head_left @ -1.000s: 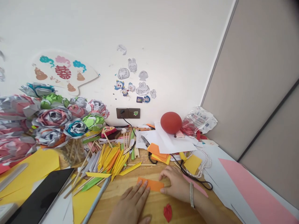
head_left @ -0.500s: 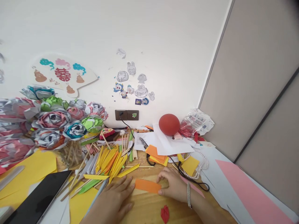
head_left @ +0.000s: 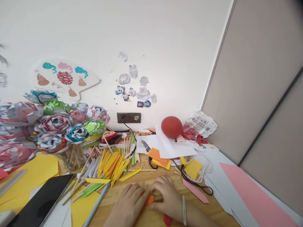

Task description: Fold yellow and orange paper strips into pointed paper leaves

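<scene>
A strip of orange paper point(head_left: 149, 200) lies on the wooden table between my hands, mostly covered by them. My left hand point(head_left: 129, 201) presses it from the left with its fingers together; a sliver of orange shows under that hand's edge. With thumb and fingers, my right hand point(head_left: 167, 196) pinches the right end, where the paper looks folded over. A red crumpled paper piece point(head_left: 168, 220) sits below my right hand, partly hidden by it. Behind the hands are folded yellow and orange paper strips point(head_left: 115, 164) and a stack of orange paper squares point(head_left: 159, 157).
Paper flowers point(head_left: 55, 121) crowd the left, near a black tablet-like device point(head_left: 42, 201). A grey-blue stick point(head_left: 96, 205) lies left of my hands. Scissors point(head_left: 145, 145), a red balloon point(head_left: 171, 127), a pearl string point(head_left: 208, 164) and a pink strip point(head_left: 195, 191) lie beyond and to the right.
My left hand has moved right onto the orange paper. My right hand has drawn closer to it, and the strip now looks shorter, with its right end folded over.
</scene>
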Motion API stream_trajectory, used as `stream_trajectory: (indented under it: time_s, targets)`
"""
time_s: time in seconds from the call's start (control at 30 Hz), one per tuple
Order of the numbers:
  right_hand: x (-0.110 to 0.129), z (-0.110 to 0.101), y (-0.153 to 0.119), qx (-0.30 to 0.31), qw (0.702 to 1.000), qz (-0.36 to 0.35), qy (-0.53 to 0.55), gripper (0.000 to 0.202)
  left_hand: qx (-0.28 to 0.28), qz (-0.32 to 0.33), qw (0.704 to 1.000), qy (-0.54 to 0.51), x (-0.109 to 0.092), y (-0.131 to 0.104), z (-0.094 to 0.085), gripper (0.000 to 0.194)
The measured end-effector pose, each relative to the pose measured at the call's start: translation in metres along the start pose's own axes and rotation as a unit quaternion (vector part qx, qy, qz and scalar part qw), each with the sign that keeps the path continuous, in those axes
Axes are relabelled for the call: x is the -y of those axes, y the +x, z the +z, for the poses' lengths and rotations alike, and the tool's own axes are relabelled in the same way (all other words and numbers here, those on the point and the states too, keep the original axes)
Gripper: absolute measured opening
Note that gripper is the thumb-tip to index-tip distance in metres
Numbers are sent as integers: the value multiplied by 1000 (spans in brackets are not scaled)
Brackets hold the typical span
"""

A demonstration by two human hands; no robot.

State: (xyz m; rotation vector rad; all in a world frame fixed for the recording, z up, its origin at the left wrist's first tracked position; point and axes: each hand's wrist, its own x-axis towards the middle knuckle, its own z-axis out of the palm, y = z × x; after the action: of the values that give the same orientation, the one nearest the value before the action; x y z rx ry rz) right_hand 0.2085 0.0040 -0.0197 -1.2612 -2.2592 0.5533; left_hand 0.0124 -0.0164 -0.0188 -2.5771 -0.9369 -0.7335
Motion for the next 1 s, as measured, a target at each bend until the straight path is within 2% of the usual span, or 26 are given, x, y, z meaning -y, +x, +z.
stream_trajectory:
  time_s: [0.17,0.23,0.33,0.4,0.53,0.63,0.83,1.0]
  targets:
    - [2,-5,-1,19,997,-35,61,19,27,-8,999,-45,-4,3,-4,18]
    - [2,-8,-1,24,993,-63,92,13,18,9,999,-49,-4,5,-5,26]
    - [2,-10,-2,14,987,-109,117,21,-21,29,998,-46,-4,6,-4,36]
    - [0,-10,-2,16,986,-126,112,26,-24,30,998,-56,-2,6,-6,35]
    - [-4,-10,0,39,983,-149,96,28,54,16,990,-130,4,6,-16,27]
    - [-6,-12,0,50,982,-155,90,21,105,2,974,-199,9,7,-23,25]
    - [-8,-14,0,80,984,-144,73,12,138,-21,946,-294,11,9,-29,18]
    - [-6,-17,-1,53,987,-138,55,3,155,-84,929,-325,5,9,-31,19]
